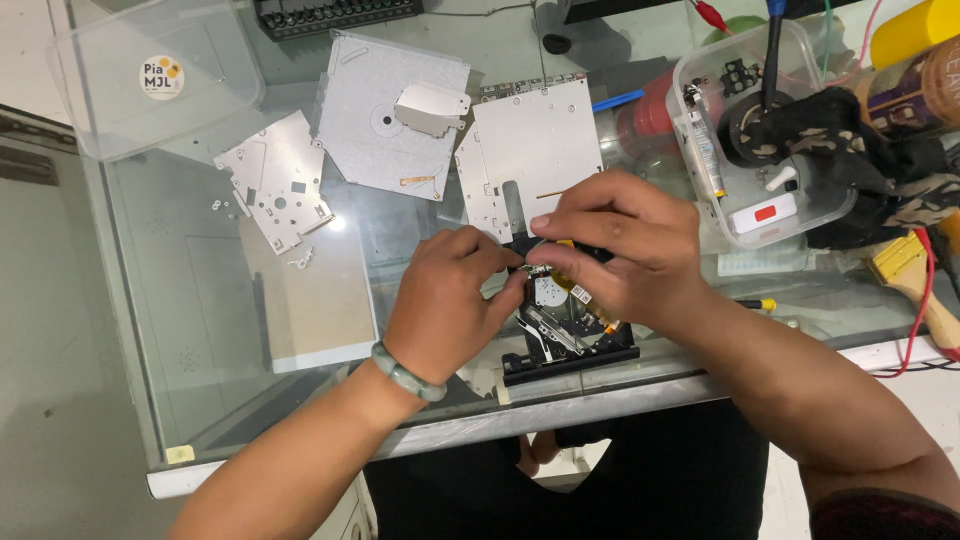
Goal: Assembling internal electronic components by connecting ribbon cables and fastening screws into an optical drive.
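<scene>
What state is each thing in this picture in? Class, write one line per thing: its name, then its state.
Black drive frame: opened up, inner parts bare, flat on the glass table.
Left hand: pinching at the frame's top edge.
Right hand: gripping the frame from above.
Large metal cover: removed, lying flat.
Small metal plate: removed, lying flat.
Square metal plate: removed, lying flat.
Clear tub: open, filled with parts.
Clear lid: lying apart.

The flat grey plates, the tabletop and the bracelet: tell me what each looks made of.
Flat grey plates: likely thin sheet metal, matte silver, with punched holes and bent tabs.
Tabletop: glass, clear and glossy; the floor shows through and a light glints off it.
Bracelet on the left hand: smooth pale-green beads, perhaps stone or glass.
</scene>
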